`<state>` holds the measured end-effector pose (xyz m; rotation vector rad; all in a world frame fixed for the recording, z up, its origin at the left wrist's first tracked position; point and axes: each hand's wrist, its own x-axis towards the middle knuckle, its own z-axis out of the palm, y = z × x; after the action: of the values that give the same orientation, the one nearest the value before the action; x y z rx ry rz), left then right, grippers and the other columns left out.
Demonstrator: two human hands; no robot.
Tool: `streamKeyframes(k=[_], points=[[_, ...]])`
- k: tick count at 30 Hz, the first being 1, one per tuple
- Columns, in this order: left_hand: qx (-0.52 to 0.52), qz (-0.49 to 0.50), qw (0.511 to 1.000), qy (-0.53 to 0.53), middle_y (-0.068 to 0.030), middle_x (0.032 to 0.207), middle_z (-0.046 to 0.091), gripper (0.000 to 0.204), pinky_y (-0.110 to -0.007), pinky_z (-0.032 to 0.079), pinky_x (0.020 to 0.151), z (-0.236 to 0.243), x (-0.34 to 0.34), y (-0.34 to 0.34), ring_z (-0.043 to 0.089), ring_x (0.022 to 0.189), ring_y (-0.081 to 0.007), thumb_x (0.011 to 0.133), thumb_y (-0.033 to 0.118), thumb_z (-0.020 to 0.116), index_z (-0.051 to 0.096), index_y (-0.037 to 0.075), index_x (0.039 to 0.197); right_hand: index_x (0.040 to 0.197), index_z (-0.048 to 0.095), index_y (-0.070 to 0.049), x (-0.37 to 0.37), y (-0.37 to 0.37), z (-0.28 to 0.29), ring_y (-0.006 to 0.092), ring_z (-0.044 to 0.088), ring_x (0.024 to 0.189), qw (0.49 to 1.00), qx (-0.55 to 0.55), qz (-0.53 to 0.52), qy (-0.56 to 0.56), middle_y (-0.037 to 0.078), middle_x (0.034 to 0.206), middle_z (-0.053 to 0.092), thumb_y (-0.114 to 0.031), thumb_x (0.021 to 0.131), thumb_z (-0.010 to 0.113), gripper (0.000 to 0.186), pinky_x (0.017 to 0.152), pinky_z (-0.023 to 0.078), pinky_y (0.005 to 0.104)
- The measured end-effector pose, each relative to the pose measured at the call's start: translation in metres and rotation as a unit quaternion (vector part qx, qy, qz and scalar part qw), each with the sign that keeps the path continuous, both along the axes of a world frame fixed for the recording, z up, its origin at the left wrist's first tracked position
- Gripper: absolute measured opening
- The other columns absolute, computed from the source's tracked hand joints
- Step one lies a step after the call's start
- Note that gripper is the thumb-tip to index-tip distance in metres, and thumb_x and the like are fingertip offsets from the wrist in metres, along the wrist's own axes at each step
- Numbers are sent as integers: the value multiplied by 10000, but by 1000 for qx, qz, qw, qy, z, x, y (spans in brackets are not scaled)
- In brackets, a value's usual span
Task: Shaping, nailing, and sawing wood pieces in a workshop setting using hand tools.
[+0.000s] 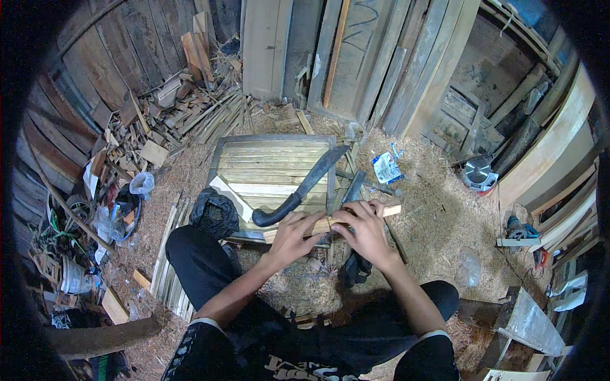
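Observation:
A narrow pale wooden strip (393, 209) lies crosswise in front of me, over the near edge of a slatted wooden panel (267, 159). My left hand (293, 238) grips it left of the middle, thumb and fingers around it. Close beside, my right hand (365, 232) pinches the strip from above; the fingers of both hands nearly meet. On the panel rests a machete (311, 181) with a black handle, its blade pointing to the far right. A white board piece (232, 198) lies left of its handle. Just beyond my right hand is a dark metal tool (354, 186).
A crumpled black plastic bag (215, 213) sits by my left knee. Wood scraps (152, 120) are heaped at far left. A circular saw (480, 174) and a blue power tool (518, 230) stand to the right. Long boards (432, 70) lean at the back. Shavings cover the floor.

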<state>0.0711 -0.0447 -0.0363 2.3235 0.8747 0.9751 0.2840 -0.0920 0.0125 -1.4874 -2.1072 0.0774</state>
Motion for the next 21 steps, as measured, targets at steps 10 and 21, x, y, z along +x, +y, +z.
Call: streamKeyframes(k=[10, 21], points=[[-105, -44, 993, -27, -182, 1063, 625, 579, -419, 465, 889, 3, 6, 6, 570, 992, -342, 788, 97, 762, 545, 13, 1318, 949, 724, -167, 10, 9, -13, 198, 548, 1106, 995, 77, 47, -42, -5, 1119, 614, -212, 768, 767, 191, 960, 295, 436], [-43, 19, 994, -101, -158, 1135, 616, 488, -399, 452, 907, 5, 23, 3, 551, 1056, -324, 783, 67, 769, 580, 19, 1230, 1534, 187, -63, 10, 9, 3, 377, 355, 1333, 939, 171, -230, 190, 302, 1426, 322, -348, 776, 819, 1028, 1087, 300, 508]])
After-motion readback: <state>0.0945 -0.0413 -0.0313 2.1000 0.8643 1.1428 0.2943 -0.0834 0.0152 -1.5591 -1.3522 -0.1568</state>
